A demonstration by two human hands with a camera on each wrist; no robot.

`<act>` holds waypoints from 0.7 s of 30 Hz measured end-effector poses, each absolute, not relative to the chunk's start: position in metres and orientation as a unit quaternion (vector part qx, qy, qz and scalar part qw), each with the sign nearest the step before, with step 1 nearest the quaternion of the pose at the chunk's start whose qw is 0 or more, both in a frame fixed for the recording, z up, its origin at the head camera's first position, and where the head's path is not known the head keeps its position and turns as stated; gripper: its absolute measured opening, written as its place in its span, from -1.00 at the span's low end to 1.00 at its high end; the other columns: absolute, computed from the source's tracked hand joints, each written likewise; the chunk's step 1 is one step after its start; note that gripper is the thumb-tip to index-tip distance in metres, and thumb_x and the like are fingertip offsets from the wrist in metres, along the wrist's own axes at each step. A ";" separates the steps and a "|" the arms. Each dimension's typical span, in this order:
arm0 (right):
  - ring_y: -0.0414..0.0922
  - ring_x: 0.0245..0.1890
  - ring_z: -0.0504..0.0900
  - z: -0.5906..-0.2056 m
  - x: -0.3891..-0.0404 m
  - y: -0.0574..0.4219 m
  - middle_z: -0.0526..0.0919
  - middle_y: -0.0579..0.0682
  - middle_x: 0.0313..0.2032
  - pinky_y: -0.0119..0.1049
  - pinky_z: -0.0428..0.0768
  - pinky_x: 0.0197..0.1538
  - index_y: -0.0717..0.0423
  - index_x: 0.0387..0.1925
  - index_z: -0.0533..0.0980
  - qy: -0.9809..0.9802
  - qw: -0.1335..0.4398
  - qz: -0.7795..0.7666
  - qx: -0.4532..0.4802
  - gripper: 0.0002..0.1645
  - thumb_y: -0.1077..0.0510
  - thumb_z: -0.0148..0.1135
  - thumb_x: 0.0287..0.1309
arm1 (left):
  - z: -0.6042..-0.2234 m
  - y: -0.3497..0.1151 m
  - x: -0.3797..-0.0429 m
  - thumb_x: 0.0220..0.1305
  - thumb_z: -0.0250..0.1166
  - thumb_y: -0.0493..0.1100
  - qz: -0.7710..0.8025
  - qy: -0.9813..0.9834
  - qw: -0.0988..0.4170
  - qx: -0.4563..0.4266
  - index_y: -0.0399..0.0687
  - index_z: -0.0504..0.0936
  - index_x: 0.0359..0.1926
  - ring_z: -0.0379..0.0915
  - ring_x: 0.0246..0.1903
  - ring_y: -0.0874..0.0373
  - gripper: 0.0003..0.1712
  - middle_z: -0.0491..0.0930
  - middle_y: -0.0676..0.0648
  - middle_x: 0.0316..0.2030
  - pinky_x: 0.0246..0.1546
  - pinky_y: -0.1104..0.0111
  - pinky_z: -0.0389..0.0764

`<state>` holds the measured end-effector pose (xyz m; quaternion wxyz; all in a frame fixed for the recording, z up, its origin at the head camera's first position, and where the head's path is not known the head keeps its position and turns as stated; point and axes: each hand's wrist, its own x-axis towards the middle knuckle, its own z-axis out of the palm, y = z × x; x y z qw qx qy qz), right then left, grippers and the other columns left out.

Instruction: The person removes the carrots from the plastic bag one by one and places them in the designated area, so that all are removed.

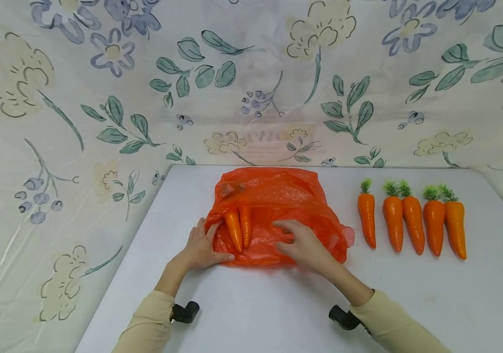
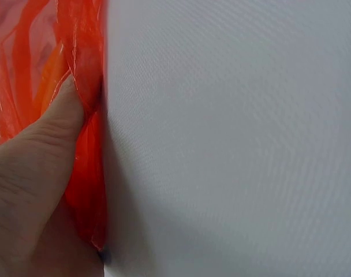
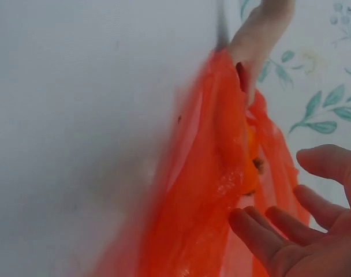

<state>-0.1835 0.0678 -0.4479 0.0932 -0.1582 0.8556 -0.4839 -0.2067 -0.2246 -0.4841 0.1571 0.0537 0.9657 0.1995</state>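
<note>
A red plastic bag (image 1: 277, 235) lies on the white table, its mouth edge folded across the upper part. Two carrots (image 1: 234, 229) show at its left end, their tops hidden under the film. At the bag's left corner rests my left hand (image 1: 200, 247), fingers spread, thumb stretched along the front edge; the left wrist view shows the thumb (image 2: 60, 115) touching the film. Over the bag's right half is my right hand (image 1: 302, 242), fingers loosely bent and apart, nothing between them. The right wrist view has these fingers beside the red film, with orange showing inside.
Several carrots (image 1: 412, 223) with green tops stand in a row on the table (image 1: 277, 309), right of the bag. Behind the table hangs a floral sheet (image 1: 260, 122). Black wrist cameras (image 1: 185, 312) sit at both sleeves.
</note>
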 end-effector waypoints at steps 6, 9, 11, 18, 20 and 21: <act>0.11 0.16 0.53 -0.457 -0.192 0.050 0.50 0.10 0.25 -0.02 0.64 0.10 0.09 0.32 0.43 0.859 0.101 -0.484 -0.132 -0.38 0.24 0.32 0.21 | -0.484 -0.225 -0.206 0.00 0.46 0.31 0.198 0.966 0.157 0.052 -0.14 0.03 0.51 -0.37 0.47 -0.43 0.24 -0.28 -0.48 0.49 0.42 -0.27 -0.14; 0.09 0.15 0.53 -0.460 -0.197 0.041 0.50 0.10 0.25 -0.03 0.64 0.09 0.08 0.33 0.42 0.860 0.098 -0.487 -0.116 -0.36 0.22 0.33 0.21 | -0.484 -0.225 -0.206 0.00 0.46 0.31 0.199 0.966 0.156 0.052 -0.15 0.04 0.51 -0.38 0.47 -0.42 0.24 -0.28 -0.49 0.49 0.42 -0.27 -0.15; 0.09 0.13 0.53 -0.462 -0.200 0.035 0.51 0.11 0.24 -0.03 0.64 0.08 0.09 0.33 0.41 0.860 0.093 -0.489 -0.111 -0.35 0.21 0.33 0.21 | -0.484 -0.225 -0.206 0.00 0.47 0.31 0.199 0.966 0.155 0.054 -0.16 0.04 0.50 -0.38 0.47 -0.41 0.24 -0.27 -0.49 0.49 0.43 -0.26 -0.18; 0.09 0.09 0.52 -0.461 -0.207 0.013 0.49 0.16 0.27 0.00 0.58 0.17 0.16 0.33 0.39 0.854 0.083 -0.504 -0.098 -0.35 0.21 0.30 0.21 | -0.484 -0.225 -0.208 0.02 0.45 0.32 0.194 0.967 0.155 0.062 -0.17 0.03 0.51 -0.41 0.49 -0.37 0.24 -0.25 -0.48 0.49 0.45 -0.22 -0.24; 0.07 0.04 0.53 -0.462 -0.210 0.008 0.49 0.15 0.27 -0.03 0.60 0.15 0.17 0.34 0.38 0.853 0.084 -0.509 -0.086 -0.34 0.20 0.30 0.22 | -0.484 -0.224 -0.208 0.02 0.45 0.32 0.193 0.967 0.153 0.065 -0.18 0.03 0.51 -0.41 0.49 -0.38 0.24 -0.24 -0.48 0.49 0.45 -0.21 -0.25; 0.06 -0.01 0.54 -0.462 -0.211 0.005 0.50 0.16 0.26 -0.04 0.62 0.11 0.18 0.34 0.38 0.852 0.084 -0.510 -0.080 -0.34 0.20 0.30 0.21 | -0.484 -0.224 -0.208 0.02 0.45 0.32 0.192 0.967 0.153 0.065 -0.17 0.03 0.51 -0.41 0.49 -0.38 0.25 -0.24 -0.49 0.49 0.46 -0.21 -0.25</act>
